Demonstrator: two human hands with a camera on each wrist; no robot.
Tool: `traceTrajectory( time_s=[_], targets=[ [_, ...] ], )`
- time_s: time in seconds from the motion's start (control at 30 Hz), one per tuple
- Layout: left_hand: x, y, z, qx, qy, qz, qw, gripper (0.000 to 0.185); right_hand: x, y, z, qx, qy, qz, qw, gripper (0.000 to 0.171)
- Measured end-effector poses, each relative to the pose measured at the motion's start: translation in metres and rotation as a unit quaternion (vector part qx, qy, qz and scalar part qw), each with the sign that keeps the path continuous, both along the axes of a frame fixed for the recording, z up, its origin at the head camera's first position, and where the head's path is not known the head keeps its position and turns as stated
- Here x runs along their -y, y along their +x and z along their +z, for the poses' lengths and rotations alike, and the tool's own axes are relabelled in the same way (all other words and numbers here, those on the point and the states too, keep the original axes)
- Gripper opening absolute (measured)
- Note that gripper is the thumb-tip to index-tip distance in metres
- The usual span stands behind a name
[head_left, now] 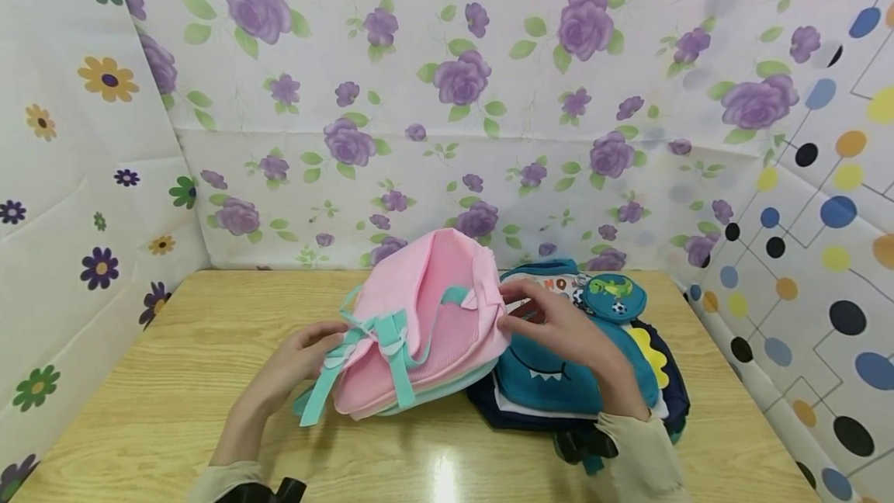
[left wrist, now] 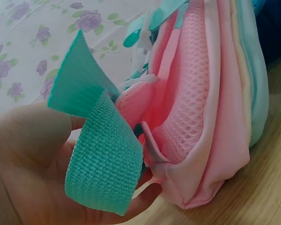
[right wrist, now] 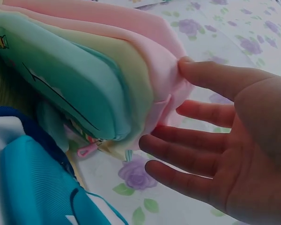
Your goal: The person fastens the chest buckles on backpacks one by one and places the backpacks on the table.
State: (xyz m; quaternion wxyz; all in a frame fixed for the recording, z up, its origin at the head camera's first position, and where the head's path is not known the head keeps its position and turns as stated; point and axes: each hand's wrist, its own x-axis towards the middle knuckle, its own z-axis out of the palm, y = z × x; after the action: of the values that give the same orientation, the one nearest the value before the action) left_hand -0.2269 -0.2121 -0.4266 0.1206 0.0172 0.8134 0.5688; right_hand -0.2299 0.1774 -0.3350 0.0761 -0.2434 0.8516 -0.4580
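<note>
A pink backpack [head_left: 433, 317] with teal straps [head_left: 394, 355] lies on the wooden table [head_left: 188, 355], back side up. My left hand [head_left: 314, 348] is at its left end, where a folded teal strap [left wrist: 103, 164] lies across the fingers [left wrist: 140, 201] with the thumb beside it. My right hand [head_left: 552, 324] is at the bag's right end, fingers [right wrist: 187, 159] straight and spread, thumb tip touching the pink fabric [right wrist: 159, 61]. The bag's front [right wrist: 70, 84] shows green and yellow panels in the right wrist view.
A blue dinosaur backpack [head_left: 566, 375] with yellow spikes lies flat just right of the pink one, partly under my right forearm. Flowered cloth walls [head_left: 447, 99] close in the table at the back and both sides. Bare tabletop shows at the left and front.
</note>
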Motion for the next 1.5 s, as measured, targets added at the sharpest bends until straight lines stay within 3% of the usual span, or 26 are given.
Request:
traceTrajectory(
  time_s=[0.23,0.37,0.57,0.9,1.17,1.5],
  targets=[
    [0.009,0.003,0.005,-0.013,-0.018,0.012,0.9997,0.05,0.002,-0.014,-0.03,0.013,0.02,0.014,1.0,0.036],
    [0.013,0.006,0.009,-0.021,-0.053,0.026,0.998,0.057,0.004,-0.025,-0.05,0.014,0.037,0.028,0.999,0.035],
    [0.017,0.007,0.014,-0.032,-0.095,0.037,0.9942,0.06,0.013,-0.031,-0.066,0.023,0.041,0.058,0.997,0.033],
    [0.02,0.008,0.014,-0.069,-0.121,0.049,0.989,0.05,0.027,-0.032,-0.078,0.007,0.084,0.057,0.995,0.035],
    [0.02,0.01,0.014,-0.069,-0.122,0.05,0.9888,0.049,0.035,-0.033,-0.082,-0.029,0.128,0.047,0.99,0.035],
    [0.019,0.009,0.014,-0.088,-0.16,0.049,0.9819,0.047,0.043,-0.035,-0.09,-0.086,0.173,0.046,0.98,0.027]
  ],
)
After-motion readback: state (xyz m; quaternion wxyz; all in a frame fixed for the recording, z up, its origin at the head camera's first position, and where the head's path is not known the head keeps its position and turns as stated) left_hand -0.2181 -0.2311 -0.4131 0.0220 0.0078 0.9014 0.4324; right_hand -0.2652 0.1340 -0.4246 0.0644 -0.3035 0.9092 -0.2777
